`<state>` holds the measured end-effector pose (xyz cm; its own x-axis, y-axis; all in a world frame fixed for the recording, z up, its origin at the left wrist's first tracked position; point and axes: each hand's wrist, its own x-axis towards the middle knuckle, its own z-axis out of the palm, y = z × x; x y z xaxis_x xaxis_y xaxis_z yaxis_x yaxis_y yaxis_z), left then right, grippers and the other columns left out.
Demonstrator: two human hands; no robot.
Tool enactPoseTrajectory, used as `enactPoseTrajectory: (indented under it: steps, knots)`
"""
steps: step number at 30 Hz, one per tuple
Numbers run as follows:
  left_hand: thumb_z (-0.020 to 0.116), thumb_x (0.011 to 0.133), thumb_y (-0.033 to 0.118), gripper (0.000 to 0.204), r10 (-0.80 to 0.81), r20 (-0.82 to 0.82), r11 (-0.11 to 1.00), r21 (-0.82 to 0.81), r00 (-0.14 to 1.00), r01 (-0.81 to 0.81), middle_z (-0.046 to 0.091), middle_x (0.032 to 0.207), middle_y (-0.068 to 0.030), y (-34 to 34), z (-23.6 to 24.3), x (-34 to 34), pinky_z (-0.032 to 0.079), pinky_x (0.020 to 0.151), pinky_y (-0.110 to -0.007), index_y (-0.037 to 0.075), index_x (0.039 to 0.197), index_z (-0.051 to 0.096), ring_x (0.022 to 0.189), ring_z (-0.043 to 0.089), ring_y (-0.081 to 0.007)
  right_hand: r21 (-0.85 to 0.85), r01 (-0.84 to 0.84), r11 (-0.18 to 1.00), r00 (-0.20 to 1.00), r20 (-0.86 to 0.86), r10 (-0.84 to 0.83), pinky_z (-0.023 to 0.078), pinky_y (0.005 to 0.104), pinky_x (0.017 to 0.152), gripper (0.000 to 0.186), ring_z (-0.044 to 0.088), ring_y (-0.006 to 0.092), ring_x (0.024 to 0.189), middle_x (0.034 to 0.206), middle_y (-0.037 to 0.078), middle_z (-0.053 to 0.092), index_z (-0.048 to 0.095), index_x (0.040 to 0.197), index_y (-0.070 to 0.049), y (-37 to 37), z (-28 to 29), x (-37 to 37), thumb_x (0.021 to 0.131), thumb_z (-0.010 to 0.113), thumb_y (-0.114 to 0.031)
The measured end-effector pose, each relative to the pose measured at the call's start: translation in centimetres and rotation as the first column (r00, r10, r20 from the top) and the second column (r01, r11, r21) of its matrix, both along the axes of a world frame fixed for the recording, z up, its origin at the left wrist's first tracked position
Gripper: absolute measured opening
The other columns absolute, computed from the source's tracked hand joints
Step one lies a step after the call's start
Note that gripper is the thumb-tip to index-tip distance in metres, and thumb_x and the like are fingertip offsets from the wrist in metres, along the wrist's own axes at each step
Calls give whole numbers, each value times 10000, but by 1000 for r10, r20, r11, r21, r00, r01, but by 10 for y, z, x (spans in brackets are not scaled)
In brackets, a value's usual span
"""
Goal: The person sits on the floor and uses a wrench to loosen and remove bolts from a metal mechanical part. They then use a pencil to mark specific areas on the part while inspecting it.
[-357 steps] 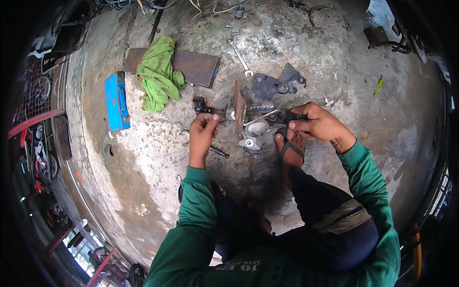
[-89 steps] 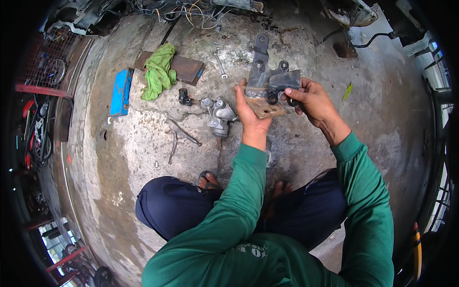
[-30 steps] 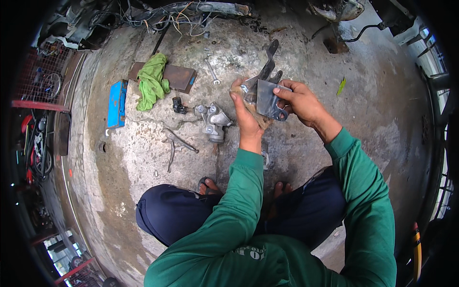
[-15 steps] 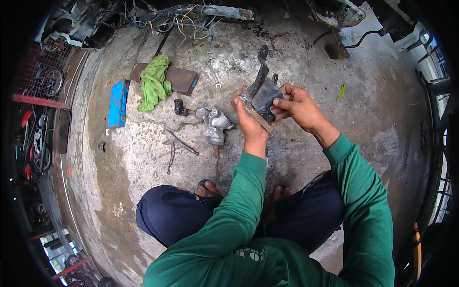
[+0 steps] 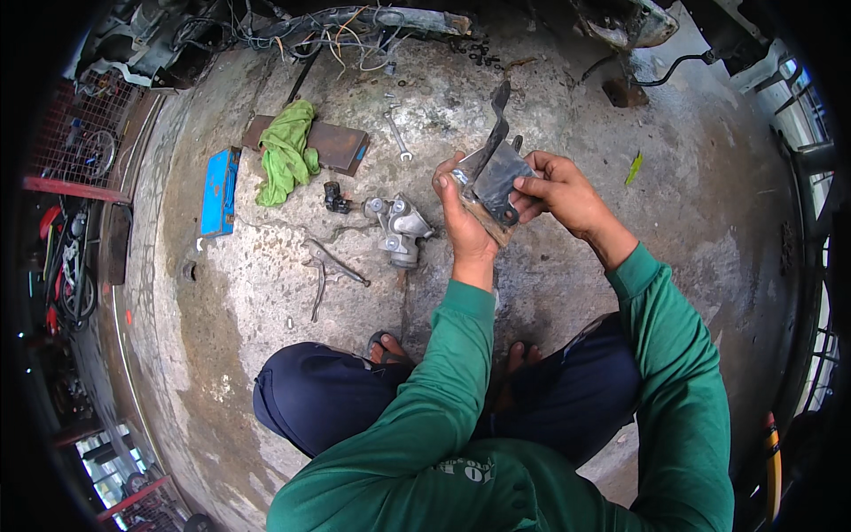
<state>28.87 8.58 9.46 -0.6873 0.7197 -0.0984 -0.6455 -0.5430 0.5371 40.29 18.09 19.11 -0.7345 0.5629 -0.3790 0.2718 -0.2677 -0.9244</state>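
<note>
The bracket (image 5: 496, 180) is held raised, grasped by left hand (image 5: 466, 228) and right hand (image 5: 572, 199); the grey housing (image 5: 403, 220) is laid separately, unattached.

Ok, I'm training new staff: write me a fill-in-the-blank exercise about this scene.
The crumpled cloth draped over the flat brown bar is ____ in colour.
The blue rectangular case lies to the ____ of the cloth.
Of the left hand and right hand, ____ hold the dark angular metal bracket.
Missing words: green; left; both.
</note>
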Motion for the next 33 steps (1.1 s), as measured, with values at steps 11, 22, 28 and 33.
enactPoseTrajectory:
  steps: [11, 22, 28, 33]
  knots:
    - [391, 1043, 610, 675, 57, 40, 998, -12, 998, -57, 582, 1303, -154, 4, 6, 4, 618, 770, -384, 119, 1504, 341, 1023, 680, -272, -58, 31, 998, 996, -83, -35, 588, 281, 621, 154, 699, 152, 725, 874, 88, 698, 620, 1116, 14, 0, -5, 2, 1004, 619, -91]
    - [451, 1017, 563, 630, -28, -47, 999, 14, 999, 28, 619, 1204, -167, -3, 14, 3, 597, 672, -352, 118, 1460, 410, 882, 673, -220, -57, -9, 998, 999, -40, 7, 628, 299, 666, 206, 727, 183, 780, 937, 121, 712, 598, 1175, 30, -9, -7, -3, 1023, 632, -105]
    - [554, 902, 273, 671, -10, -159, 1000, 16, 987, 13, 594, 1287, -174, -6, 10, -1, 596, 877, -399, 70, 1512, 362, 1036, 678, -273, 0, -31, 1000, 999, -42, 31, 627, 303, 677, 212, 725, 181, 782, 938, 119, 713, 591, 1185, 27, -9, -6, -3, 1027, 625, -111]
    - [558, 850, 165, 760, 21, -185, 999, -26, 982, -26, 561, 1352, -184, -5, 17, -2, 559, 975, -389, 39, 1559, 317, 1133, 651, -280, 23, -45, 999, 998, -53, 46, 627, 309, 692, 188, 726, 181, 793, 938, 110, 708, 589, 1162, 8, -9, -4, -2, 1038, 616, -130]
